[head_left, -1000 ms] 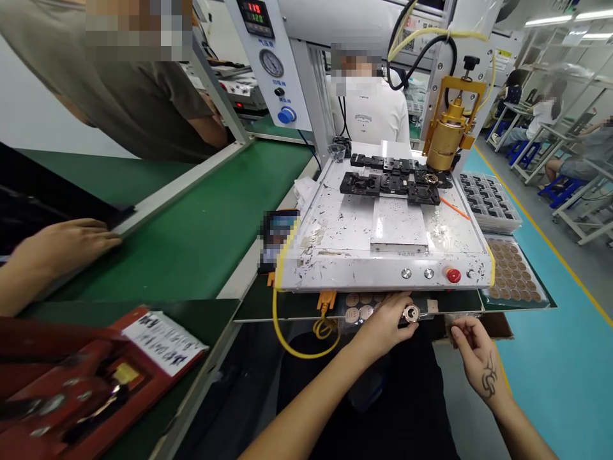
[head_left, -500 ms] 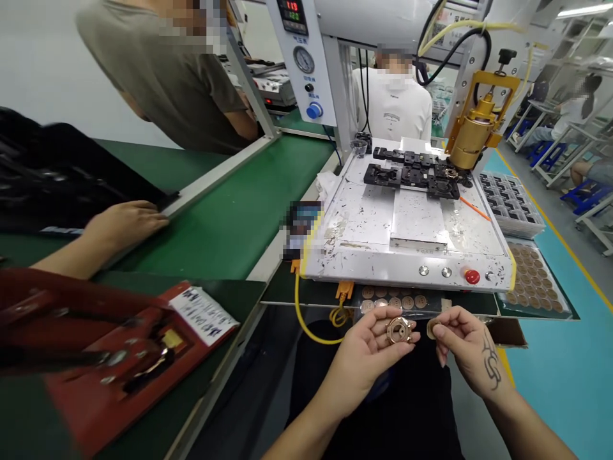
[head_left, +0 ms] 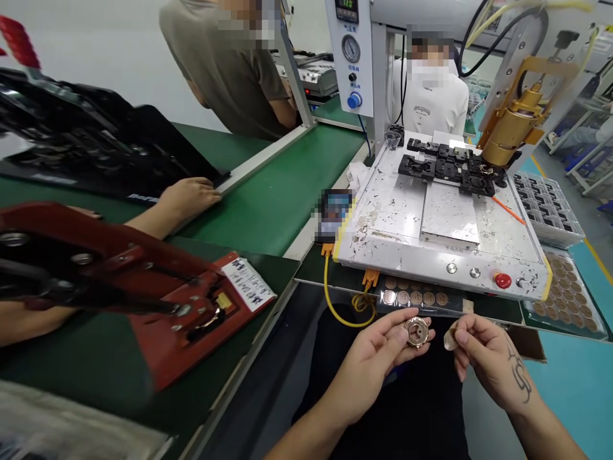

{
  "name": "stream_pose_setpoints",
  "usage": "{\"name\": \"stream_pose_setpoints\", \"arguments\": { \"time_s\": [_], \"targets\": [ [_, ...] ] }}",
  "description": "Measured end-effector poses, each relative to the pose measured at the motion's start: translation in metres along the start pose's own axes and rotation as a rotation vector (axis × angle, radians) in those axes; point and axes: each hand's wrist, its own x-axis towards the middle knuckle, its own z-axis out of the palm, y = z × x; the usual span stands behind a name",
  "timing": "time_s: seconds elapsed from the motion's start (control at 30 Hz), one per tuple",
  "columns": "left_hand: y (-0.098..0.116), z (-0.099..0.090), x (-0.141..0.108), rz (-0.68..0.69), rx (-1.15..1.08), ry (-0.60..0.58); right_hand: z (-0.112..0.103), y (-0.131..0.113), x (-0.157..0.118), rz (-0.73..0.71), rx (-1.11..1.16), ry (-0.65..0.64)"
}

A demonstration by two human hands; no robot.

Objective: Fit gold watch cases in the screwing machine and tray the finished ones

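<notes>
In front of my lap, my left hand (head_left: 371, 358) is closed around a round rose-gold watch case (head_left: 417, 332). The thumb presses its near edge, and the ring with its inner hole faces up toward me. A short gap to the right, my right hand (head_left: 486, 348) pinches a thin, round, shiny disc (head_left: 449, 340) between thumb and fingertips. The disc is tilted and does not touch the case. Just beyond both hands lies a dark sheet with several round brown stickers (head_left: 416, 298) at the bench's edge.
A white press machine (head_left: 393, 220) with black fixtures (head_left: 445, 163) stands ahead. At right lie a clear tray of parts (head_left: 546, 204) and a sheet of brown discs (head_left: 565, 291). A red hand press (head_left: 163, 338) stands left, near a co-worker's hand (head_left: 189, 198) on the green bench.
The view has swung left, so the scene sits further right. The disc in my right hand has tilted to show more of its face. My left thumb has shifted onto the watch case.
</notes>
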Motion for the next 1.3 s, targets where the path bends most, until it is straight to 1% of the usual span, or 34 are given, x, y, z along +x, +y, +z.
{"name": "stream_pose_setpoints", "arguments": {
  "time_s": [0.17, 0.33, 0.57, 0.87, 0.97, 1.07, 1.2, 1.3],
  "targets": [
    [0.002, -0.001, -0.004, 0.008, 0.009, -0.007, 0.004, -0.001, -0.001, 0.036, 0.047, -0.043],
    [0.004, -0.001, -0.008, 0.007, 0.007, -0.002, 0.007, -0.003, -0.002, 0.065, 0.014, -0.071],
    [0.005, 0.0, -0.008, 0.018, -0.006, -0.014, 0.012, -0.006, 0.001, 0.036, -0.048, -0.093],
    [0.006, 0.002, -0.01, 0.024, -0.027, -0.016, 0.008, -0.002, 0.001, 0.014, -0.116, -0.076],
    [0.004, 0.001, -0.01, 0.01, -0.029, -0.012, 0.01, -0.002, 0.004, -0.027, -0.161, -0.079],
    [0.003, 0.0, -0.01, 0.003, -0.017, -0.008, 0.016, -0.007, 0.006, -0.08, -0.225, -0.077],
    [0.003, 0.001, -0.012, 0.03, 0.038, -0.003, 0.028, -0.02, 0.007, -0.167, -0.363, -0.066],
    [0.006, 0.005, -0.014, 0.063, 0.088, -0.008, 0.037, -0.026, 0.007, -0.202, -0.437, -0.077]
  ]
}}
